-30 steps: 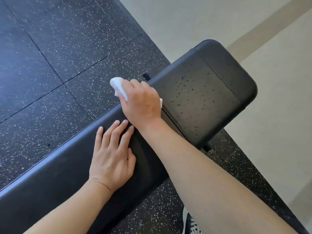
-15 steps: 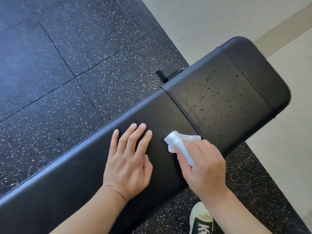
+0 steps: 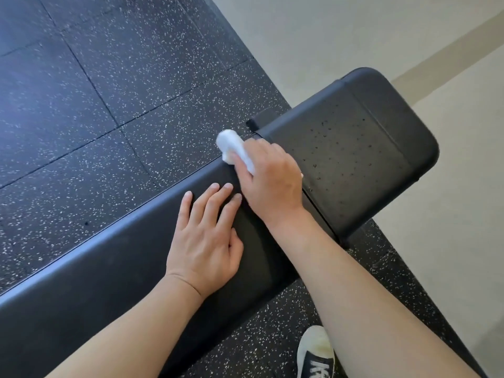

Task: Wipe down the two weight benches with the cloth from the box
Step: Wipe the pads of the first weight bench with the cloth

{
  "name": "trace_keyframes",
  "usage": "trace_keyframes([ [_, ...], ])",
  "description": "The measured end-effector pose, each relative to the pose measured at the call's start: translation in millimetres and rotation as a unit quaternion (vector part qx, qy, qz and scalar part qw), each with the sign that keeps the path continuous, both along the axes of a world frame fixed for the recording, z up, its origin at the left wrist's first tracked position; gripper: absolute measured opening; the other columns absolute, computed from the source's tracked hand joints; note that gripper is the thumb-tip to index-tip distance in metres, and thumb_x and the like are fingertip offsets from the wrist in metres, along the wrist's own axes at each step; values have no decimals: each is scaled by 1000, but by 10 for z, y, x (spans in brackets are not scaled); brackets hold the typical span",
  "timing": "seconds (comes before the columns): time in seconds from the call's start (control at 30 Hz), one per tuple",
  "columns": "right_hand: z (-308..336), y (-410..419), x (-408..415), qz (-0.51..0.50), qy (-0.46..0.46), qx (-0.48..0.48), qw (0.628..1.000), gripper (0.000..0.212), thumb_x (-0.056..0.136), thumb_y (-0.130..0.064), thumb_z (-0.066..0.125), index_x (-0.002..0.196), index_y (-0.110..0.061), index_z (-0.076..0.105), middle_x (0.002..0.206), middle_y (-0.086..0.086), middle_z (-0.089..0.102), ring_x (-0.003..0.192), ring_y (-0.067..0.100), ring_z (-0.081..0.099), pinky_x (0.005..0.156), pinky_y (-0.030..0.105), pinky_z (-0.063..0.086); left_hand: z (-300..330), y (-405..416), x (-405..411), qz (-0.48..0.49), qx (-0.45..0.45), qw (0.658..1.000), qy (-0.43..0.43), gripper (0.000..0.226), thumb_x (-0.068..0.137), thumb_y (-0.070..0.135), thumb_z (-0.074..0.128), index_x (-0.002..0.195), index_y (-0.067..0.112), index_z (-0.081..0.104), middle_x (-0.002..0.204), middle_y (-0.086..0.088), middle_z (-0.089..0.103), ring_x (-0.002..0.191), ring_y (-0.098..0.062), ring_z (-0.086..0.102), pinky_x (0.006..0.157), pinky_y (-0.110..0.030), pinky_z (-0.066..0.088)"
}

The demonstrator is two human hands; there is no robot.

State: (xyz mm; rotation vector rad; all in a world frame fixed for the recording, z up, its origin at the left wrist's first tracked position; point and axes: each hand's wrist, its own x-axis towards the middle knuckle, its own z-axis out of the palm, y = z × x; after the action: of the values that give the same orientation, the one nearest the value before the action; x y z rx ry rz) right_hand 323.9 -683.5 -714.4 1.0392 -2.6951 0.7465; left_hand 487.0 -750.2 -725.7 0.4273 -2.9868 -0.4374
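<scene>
While gripping a bunched white cloth (image 3: 234,150) at the far edge of the black weight bench (image 3: 114,268), right hand (image 3: 271,181) curled tight round it, close to the seam with the speckled seat pad (image 3: 351,159). Left hand (image 3: 206,241) flat on the long pad, fingers straight, just beside the right wrist. Dark sneaker (image 3: 316,353) on flecked rubber floor (image 3: 109,105) at near right.

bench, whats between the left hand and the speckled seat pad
In the head view, the right hand gripping the white cloth lies between the left hand and the seat pad.
</scene>
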Motion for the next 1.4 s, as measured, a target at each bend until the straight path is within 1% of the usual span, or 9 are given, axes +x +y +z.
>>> trace_keyframes([
  [0.17,41,1124,285,-65,-28,39,997,17,103,-34,61,93,-21,65,83,-10,61,74,16,52,62,32,43,25,-6,18,-6,9,1000,-18,59,91,27,46,148,14,55,158,-8,48,151,-31,38,126,-62,23],
  [0.27,13,1185,611,-96,-65,64,991,22,106,-38,55,88,-25,58,81,-9,58,74,13,52,62,31,41,73,-40,20,-18,19,999,-36,58,95,27,49,151,14,53,162,-8,46,154,-30,37,126,-63,22],
  [0.47,29,51,1114,-102,-53,34,993,22,100,-30,60,84,-19,51,77,-3,54,70,19,51,61,28,25,171,-388,492,-48,49,996,-50,64,98,25,46,161,14,39,171,-4,34,160,-24,26,131,-48,19],
  [0.6,105,-811,1740,-15,-69,2,998,17,99,-31,60,90,-17,58,83,1,61,76,26,58,64,40,43,133,-935,1533,-29,25,998,-49,62,98,30,42,157,14,45,167,-7,39,159,-23,27,130,-48,20],
  [0.77,74,-972,2574,125,-64,33,990,16,100,-30,60,91,-18,65,88,-1,65,79,26,60,62,43,44,27,-931,2475,40,18,998,-37,57,96,27,44,149,7,53,162,-14,45,159,-27,28,128,-55,22],
  [0.93,106,-116,2053,191,29,89,977,15,95,-23,70,82,-17,67,74,1,54,66,27,52,55,43,41,-23,-873,2500,56,20,998,-26,60,98,26,42,156,13,48,168,-7,38,159,-28,30,127,-59,25],
  [1.07,252,317,1159,18,-25,133,991,22,99,-31,60,96,-10,68,88,7,66,77,38,61,65,45,49,-14,-863,2512,61,23,997,-27,60,99,27,41,157,14,48,169,-4,36,160,-26,28,128,-57,24],
  [1.2,209,-268,946,-92,-21,114,989,25,104,-32,53,92,-11,60,89,9,63,84,39,60,66,44,43,-25,-877,2516,57,24,998,-24,60,99,27,41,157,15,47,169,-4,36,160,-26,27,128,-56,24],
  [1.4,188,-882,1625,61,24,64,996,7,90,-15,71,90,-13,64,81,5,61,74,32,57,60,42,44,-11,-868,2524,56,19,998,-31,61,98,27,42,158,15,46,170,-4,35,160,-26,26,129,-56,22],
])
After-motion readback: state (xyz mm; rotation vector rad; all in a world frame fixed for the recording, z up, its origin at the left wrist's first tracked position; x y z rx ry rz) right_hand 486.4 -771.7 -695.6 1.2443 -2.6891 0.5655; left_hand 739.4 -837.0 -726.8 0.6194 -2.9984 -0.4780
